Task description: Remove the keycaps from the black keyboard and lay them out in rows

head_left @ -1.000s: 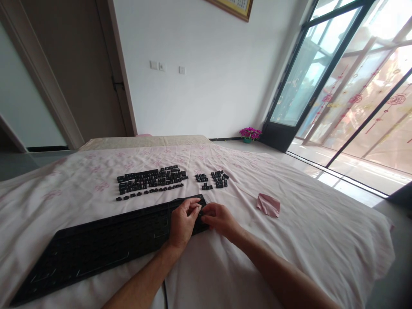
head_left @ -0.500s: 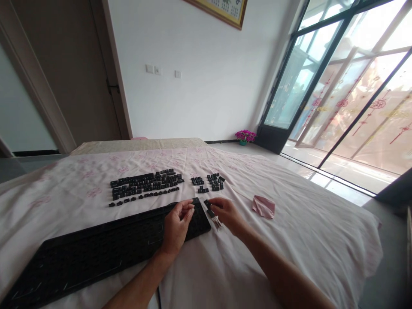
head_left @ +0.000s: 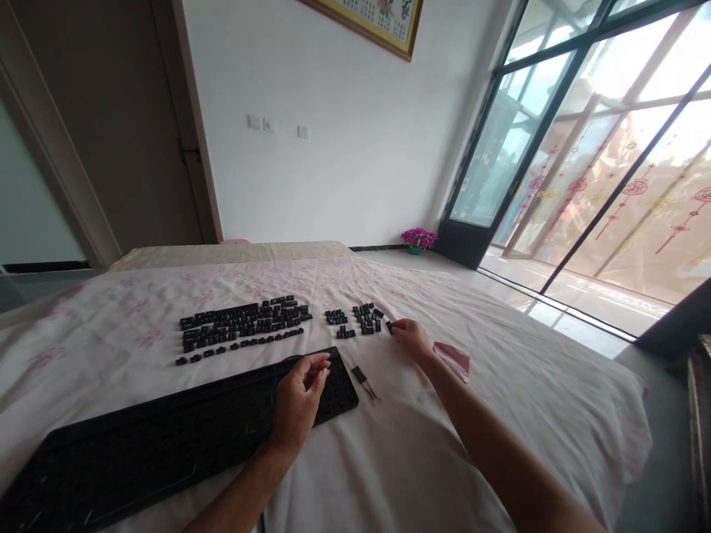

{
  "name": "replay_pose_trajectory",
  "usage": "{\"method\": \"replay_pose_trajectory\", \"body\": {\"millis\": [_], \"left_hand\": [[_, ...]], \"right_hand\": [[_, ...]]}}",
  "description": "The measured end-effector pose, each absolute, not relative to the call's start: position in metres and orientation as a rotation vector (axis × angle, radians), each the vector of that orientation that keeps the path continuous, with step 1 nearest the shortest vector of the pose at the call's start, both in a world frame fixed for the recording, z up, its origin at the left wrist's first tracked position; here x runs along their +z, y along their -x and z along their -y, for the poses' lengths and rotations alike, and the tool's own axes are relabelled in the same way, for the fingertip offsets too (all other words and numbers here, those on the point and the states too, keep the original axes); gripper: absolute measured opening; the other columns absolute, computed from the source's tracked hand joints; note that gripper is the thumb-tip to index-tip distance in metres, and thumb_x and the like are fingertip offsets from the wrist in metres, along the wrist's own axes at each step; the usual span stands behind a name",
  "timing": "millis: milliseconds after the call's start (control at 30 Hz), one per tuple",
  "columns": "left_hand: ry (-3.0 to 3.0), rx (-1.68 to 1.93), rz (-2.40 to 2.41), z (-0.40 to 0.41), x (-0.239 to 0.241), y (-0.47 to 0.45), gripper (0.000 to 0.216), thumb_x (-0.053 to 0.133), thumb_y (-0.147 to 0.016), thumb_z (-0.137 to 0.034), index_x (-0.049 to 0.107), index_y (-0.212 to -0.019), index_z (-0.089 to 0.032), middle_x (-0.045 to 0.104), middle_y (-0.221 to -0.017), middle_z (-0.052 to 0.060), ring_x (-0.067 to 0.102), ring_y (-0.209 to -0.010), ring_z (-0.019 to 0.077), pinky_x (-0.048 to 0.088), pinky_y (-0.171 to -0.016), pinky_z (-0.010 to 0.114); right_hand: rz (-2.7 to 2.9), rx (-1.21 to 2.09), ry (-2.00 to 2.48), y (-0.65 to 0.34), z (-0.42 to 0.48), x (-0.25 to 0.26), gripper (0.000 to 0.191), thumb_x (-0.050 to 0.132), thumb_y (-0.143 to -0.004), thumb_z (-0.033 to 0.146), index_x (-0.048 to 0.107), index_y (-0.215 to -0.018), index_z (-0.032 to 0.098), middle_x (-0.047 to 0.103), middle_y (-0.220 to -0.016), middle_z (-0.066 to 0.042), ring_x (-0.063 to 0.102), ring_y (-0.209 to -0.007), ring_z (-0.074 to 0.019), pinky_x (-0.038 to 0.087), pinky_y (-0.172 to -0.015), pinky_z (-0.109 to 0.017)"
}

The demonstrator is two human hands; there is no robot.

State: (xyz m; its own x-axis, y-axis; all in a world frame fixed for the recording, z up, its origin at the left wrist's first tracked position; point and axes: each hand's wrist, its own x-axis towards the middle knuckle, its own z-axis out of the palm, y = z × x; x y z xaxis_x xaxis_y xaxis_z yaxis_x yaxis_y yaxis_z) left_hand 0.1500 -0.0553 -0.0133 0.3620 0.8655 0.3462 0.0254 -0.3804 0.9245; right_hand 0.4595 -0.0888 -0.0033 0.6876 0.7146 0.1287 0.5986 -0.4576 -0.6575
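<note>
A black keyboard [head_left: 167, 437] with its keycaps off lies at a slant across the near left of the bed. Over its right end is my left hand [head_left: 300, 392], thumb and fingers pinched together; whatever they may hold is too small to make out. My right hand [head_left: 409, 339] reaches to the right of the loose keycaps, its fingertips closed on a small black keycap [head_left: 389, 327]. Rows of black keycaps [head_left: 244, 322] lie beyond the keyboard, with smaller groups of keycaps [head_left: 366, 318] to their right. A keycap puller [head_left: 362, 377] with a black handle and wire prongs rests beside the keyboard.
A pink cloth [head_left: 454, 360] lies partly behind my right forearm. The pale bedsheet [head_left: 516, 400] is wrinkled and drops off at the right edge. Beyond the bed stand a potted plant with pink flowers [head_left: 418, 238] and a glass door [head_left: 489, 148].
My right hand has moved away from the keycap puller, out to the right and farther off, carrying a keycap. The puller now lies uncovered. My left hand stays over the keyboard's right end.
</note>
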Motion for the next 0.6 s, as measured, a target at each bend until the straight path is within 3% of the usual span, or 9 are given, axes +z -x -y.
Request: {"method": "replay_pose_trajectory", "body": {"millis": [400,600], "left_hand": [[-1.736,1.156,-0.751,0.056,-0.015,-0.150,0.019,0.058,-0.083,-0.028,0.068,-0.098,-0.021,0.071,-0.097,0.005,0.067,-0.087,0.0190,0.053,-0.081,0.030],[-1.710,1.194,-0.674,0.061,-0.012,-0.147,0.020,0.056,-0.085,-0.031,0.066,-0.099,-0.021,0.070,-0.097,0.005,0.067,-0.085,0.0180,0.053,-0.079,0.028]], "right_hand": [[1.090,0.137,2.323,-0.470,0.076,-0.014,0.028,0.058,-0.075,0.031,0.076,-0.094,0.020,0.072,-0.087,-0.006,0.063,-0.084,-0.0207,0.038,-0.066,-0.025],[1.107,0.103,2.327,-0.468,0.077,-0.013,0.028,0.056,-0.078,0.033,0.076,-0.092,0.020,0.072,-0.081,-0.006,0.064,-0.079,-0.0194,0.038,-0.064,-0.024]]}}
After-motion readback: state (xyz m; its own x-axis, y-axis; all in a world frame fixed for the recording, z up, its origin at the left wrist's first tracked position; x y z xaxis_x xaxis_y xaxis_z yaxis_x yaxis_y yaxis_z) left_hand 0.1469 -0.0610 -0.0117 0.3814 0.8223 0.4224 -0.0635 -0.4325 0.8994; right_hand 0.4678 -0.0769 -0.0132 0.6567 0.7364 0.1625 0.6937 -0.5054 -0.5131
